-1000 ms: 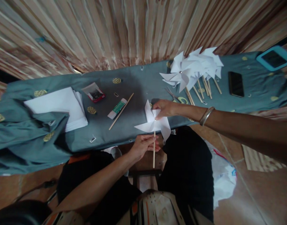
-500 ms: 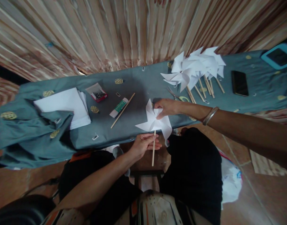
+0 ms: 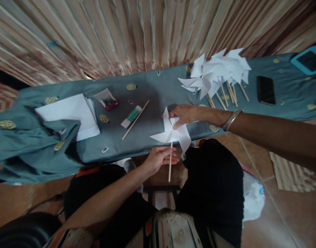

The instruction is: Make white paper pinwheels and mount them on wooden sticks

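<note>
Left hand (image 3: 159, 160) pinches a slim wooden stick (image 3: 170, 169), right hand (image 3: 184, 114) its pointed, folded-paper pinwheel (image 3: 183, 134); scissors (image 3: 189, 99) lie partly hidden.

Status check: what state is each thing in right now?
Pinwheel: held, blades spread
Left hand: pinching its stick
Right hand: gripping its paper
Pinwheel pile: overlapping, lying down
Red box: open, small pieces inside
White-and-green tube: lying down
Loose stick: lying slantwise
Paper stack: partly under cloth
Scissors: partly hidden
Phone: flat, screen dark
Blue-framed tablet: screen dark
</note>
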A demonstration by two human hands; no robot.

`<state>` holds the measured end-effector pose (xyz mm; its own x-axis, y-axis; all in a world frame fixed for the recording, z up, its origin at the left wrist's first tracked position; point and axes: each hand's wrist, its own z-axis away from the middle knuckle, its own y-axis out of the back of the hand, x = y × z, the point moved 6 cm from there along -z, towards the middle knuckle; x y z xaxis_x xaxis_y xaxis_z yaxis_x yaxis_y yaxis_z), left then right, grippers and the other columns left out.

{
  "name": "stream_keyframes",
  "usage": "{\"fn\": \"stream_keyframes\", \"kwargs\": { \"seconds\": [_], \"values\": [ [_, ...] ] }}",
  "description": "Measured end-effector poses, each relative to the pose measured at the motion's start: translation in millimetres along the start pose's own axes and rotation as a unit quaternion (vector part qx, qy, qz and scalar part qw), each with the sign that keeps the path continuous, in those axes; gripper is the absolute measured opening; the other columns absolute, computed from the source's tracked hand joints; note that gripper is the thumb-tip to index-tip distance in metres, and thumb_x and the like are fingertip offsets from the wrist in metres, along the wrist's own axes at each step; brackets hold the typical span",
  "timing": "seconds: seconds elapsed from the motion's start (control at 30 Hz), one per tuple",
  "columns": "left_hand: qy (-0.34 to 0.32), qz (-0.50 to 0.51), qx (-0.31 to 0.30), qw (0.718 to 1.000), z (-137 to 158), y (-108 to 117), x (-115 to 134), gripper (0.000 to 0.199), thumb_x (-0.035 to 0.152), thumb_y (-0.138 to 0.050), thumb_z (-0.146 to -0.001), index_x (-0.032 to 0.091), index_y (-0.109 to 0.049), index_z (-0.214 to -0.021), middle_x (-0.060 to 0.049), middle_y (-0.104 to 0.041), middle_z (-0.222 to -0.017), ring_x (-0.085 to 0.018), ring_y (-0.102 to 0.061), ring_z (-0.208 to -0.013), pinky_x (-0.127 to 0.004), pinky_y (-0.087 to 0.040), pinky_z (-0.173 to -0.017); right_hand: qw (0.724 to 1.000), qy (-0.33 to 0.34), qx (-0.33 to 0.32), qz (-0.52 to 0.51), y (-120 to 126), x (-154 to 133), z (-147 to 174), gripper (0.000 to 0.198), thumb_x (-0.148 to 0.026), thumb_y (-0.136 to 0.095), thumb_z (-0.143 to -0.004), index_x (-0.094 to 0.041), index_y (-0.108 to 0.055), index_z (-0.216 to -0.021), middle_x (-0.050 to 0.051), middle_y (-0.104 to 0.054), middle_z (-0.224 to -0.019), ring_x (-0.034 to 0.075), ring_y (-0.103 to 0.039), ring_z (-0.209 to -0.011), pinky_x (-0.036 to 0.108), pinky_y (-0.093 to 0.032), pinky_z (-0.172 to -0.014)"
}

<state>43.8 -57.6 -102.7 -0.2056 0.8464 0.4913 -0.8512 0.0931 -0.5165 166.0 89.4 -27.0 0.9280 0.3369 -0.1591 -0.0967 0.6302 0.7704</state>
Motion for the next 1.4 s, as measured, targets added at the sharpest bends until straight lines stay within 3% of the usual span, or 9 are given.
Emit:
{"fn": "stream_keyframes", "kwargs": {
  "seconds": [0.23,0.5,0.73,1.03,1.4],
  "values": [
    [-0.012,-0.014,-0.036,0.999,-3,-1,-1,0.018,0.024,-0.076,-0.08,0.007,-0.071,-0.082,-0.003,-0.065,-0.063,-0.012,-0.064,-0.051,-0.025,-0.051,-0.057,0.999,0.023,-0.018,-0.045,-3,4,-2,0.044,-0.039,-0.079,-0.072,-0.017,-0.074,-0.11,0.006,-0.073,-0.1,0.023,-0.066,-0.088,0.03,-0.043,-0.073],
    [-0.041,-0.024,-0.068,0.997,-4,-3,0,0.032,0.038,-0.081,-0.072,0.01,-0.069,-0.077,0.0,-0.06,-0.061,-0.009,-0.056,-0.049,-0.026,-0.043,-0.055,0.998,0.048,0.007,-0.044,-7,6,-4,0.026,-0.034,-0.077,-0.069,-0.017,-0.072,-0.089,0.0,-0.067,-0.082,0.015,-0.057,-0.072,0.026,-0.035,-0.062],
    [-0.029,-0.024,-0.072,0.997,-5,-1,-3,0.04,0.045,-0.083,-0.068,0.01,-0.068,-0.079,0.001,-0.059,-0.064,-0.009,-0.056,-0.05,-0.028,-0.043,-0.058,0.997,0.053,-0.006,-0.057,-5,2,-4,0.023,-0.031,-0.075,-0.069,-0.016,-0.071,-0.086,0.0,-0.064,-0.077,0.015,-0.055,-0.069,0.028,-0.034,-0.062],
    [-0.035,-0.007,-0.083,0.996,-6,-6,-3,0.043,0.048,-0.084,-0.065,0.01,-0.068,-0.077,0.001,-0.058,-0.062,-0.009,-0.056,-0.049,-0.027,-0.041,-0.056,0.998,0.031,-0.001,-0.046,-9,5,-10,0.03,-0.032,-0.077,-0.069,-0.016,-0.073,-0.094,0.002,-0.069,-0.084,0.017,-0.06,-0.075,0.027,-0.037,-0.063],
    [-0.041,0.007,-0.077,0.996,2,-5,2,0.033,0.037,-0.085,-0.069,0.009,-0.071,-0.081,0.0,-0.06,-0.064,-0.009,-0.058,-0.052,-0.027,-0.043,-0.059,0.999,0.021,-0.006,-0.027,-4,3,-8,0.034,-0.036,-0.077,-0.068,-0.019,-0.075,-0.098,0.003,-0.073,-0.091,0.019,-0.064,-0.08,0.026,-0.042,-0.064]
  ]
}}
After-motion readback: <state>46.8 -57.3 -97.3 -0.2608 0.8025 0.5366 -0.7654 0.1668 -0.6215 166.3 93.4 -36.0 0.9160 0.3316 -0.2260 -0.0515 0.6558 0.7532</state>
